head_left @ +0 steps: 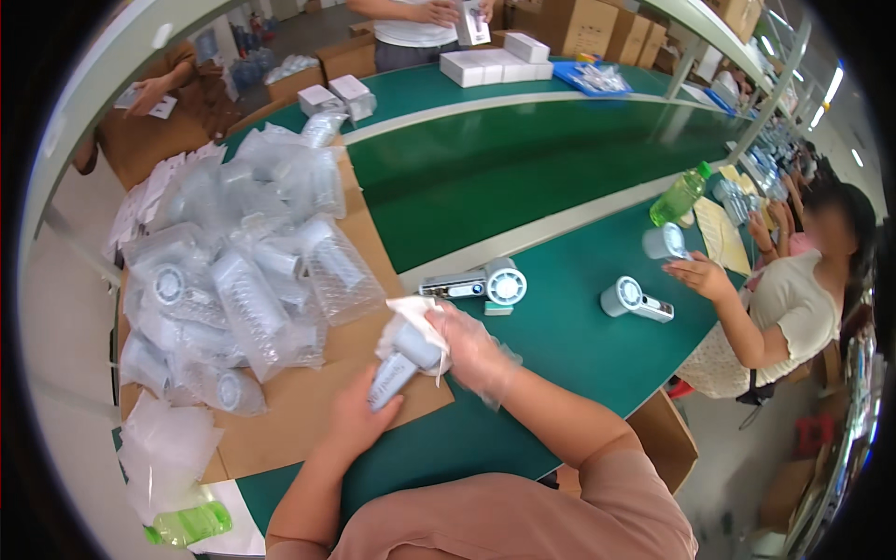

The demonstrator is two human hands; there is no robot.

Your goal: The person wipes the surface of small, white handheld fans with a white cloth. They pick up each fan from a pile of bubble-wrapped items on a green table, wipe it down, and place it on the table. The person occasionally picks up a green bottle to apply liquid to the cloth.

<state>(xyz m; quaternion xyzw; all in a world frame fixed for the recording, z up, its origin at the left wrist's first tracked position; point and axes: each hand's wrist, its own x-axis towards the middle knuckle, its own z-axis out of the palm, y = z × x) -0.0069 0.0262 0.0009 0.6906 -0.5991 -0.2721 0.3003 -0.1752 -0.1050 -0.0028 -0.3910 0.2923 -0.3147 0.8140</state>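
My left hand (357,417) is closed around the handle of a pale blue-grey handheld fan (393,378), which it holds tilted above a brown cardboard sheet (299,411). In a clear plastic glove, my right hand (471,353) presses a white cloth (411,306) around the fan's round head. Just beyond my right hand, a second fan (505,283) with a shiny dark handle lies on the green table, beside a small green-and-white block (498,309). To my left, several bubble-wrapped fans (247,308) are heaped on the cardboard.
Another fan (637,299) lies right of centre, near a co-worker's hand (705,275) holding a fan (665,242). A green bottle (679,194) stands behind it; another bottle (191,525) lies bottom left. Past the green conveyor belt (523,163) are white boxes (495,67) and a blue tray (593,79).
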